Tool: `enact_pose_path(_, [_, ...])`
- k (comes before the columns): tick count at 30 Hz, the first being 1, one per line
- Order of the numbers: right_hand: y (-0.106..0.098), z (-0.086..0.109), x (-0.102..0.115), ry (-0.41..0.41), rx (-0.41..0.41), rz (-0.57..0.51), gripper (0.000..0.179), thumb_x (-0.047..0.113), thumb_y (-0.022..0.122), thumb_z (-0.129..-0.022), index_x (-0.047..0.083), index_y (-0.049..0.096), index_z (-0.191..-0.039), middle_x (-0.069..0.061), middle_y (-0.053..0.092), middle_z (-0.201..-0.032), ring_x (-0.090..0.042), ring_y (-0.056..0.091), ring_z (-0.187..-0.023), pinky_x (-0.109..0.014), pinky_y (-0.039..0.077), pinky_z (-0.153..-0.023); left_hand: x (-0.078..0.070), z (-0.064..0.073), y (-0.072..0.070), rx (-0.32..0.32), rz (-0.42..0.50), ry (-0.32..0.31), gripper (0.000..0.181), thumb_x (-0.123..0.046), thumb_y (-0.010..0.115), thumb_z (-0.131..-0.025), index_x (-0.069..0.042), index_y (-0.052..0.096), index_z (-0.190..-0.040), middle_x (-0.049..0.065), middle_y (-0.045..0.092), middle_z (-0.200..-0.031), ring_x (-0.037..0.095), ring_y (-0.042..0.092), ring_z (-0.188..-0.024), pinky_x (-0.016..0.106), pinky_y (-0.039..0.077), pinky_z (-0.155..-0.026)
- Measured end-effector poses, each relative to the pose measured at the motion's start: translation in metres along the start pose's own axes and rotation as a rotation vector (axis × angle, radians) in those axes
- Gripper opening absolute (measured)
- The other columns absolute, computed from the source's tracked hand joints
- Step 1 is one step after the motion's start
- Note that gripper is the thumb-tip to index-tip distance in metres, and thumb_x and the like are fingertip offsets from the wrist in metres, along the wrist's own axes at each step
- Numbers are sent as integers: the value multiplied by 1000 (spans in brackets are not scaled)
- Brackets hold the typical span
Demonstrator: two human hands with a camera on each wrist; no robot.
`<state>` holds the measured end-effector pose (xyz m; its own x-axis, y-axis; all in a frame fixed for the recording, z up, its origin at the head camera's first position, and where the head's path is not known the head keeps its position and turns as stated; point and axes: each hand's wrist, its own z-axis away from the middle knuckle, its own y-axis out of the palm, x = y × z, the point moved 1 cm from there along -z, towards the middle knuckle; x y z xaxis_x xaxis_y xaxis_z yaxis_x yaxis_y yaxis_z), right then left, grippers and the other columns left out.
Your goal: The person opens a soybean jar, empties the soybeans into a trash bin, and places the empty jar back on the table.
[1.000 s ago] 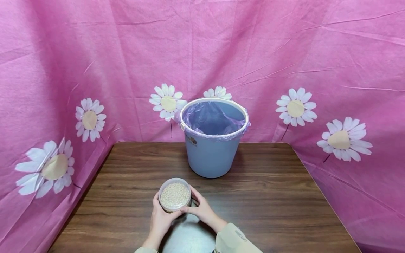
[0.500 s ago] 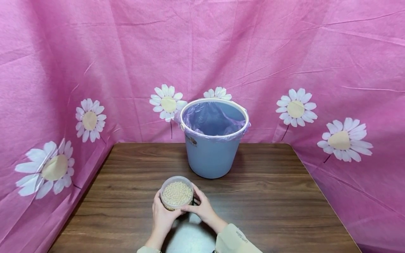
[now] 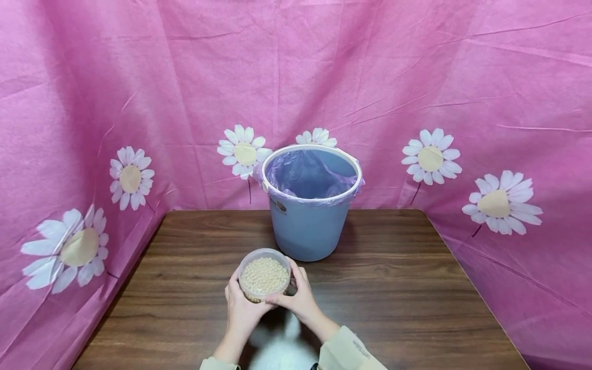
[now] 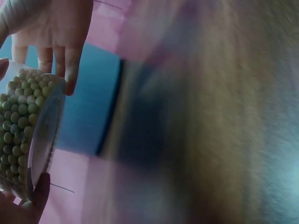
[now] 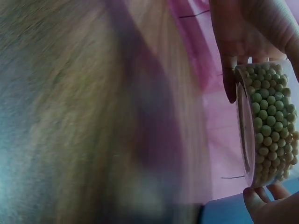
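Observation:
Both hands hold a clear round plastic tub [image 3: 264,275] filled with pale yellow-green beans that look like soybeans. My left hand [image 3: 242,308] grips its left side, and my right hand [image 3: 302,303] grips the right side, thumb near the front rim. The wrist views show the tub's flat base [image 4: 44,140] raised off the tabletop, with fingers curled round its wall. Behind it stands a blue bin [image 3: 307,231] with a white rim and a purple bag liner [image 3: 353,181], its mouth facing up. The tub is in front of the bin and lower than its rim.
The brown wooden table [image 3: 393,288] carries the bin near its back edge. A pink cloth [image 3: 194,77] with white daisies hangs behind and along both sides. Light glares off the table [image 3: 282,354] between the forearms.
Both hands have raised the tub and moved it forward and slightly right, closer to the bin. The grip looks the same and the bin has stayed put.

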<state>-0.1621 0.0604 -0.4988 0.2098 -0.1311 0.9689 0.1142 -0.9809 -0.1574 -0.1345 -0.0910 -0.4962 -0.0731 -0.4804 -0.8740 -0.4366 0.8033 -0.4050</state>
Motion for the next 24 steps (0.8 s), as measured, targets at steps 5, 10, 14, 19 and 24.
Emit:
enact_pose_path(5, [-6,4,15,-14,-10,-21,103,18,93,-63,14,39,-150,-12,47,-124,-20,48,-114,-28,42,-97,-18,1,-5,14,-19,26,115,-24,97,-47,-2,34,-142,27,53,-134,42,54,-122,57,46,-94])
enact_pose_path(10, [-18,5,33,-1,7,49,107,25,92,-63,16,35,-153,-10,45,-128,-23,44,-119,-42,38,-103,-35,1,-8,29,-3,56,114,-23,96,-47,-5,36,-142,25,56,-132,41,56,-121,57,47,-94])
enact_pose_path(14, [-30,3,47,-12,33,89,110,28,93,-62,15,32,-153,-10,44,-133,-26,41,-124,-50,33,-106,-48,1,-8,74,43,58,115,-26,97,-46,-10,39,-144,20,57,-135,37,55,-123,55,45,-98])
enact_pose_path(19, [-46,2,58,-69,92,84,109,27,93,-62,13,33,-152,-11,42,-138,-26,41,-126,-43,33,-108,-58,2,-8,132,101,70,111,-29,97,-48,-18,42,-144,11,59,-135,29,57,-122,51,46,-97])
enact_pose_path(24, [-56,1,62,-139,144,39,99,20,92,-64,11,40,-147,-11,44,-143,-25,44,-129,-26,34,-109,-61,3,-8,214,169,68,108,-23,96,-50,-18,44,-144,8,60,-136,26,57,-122,48,44,-100])
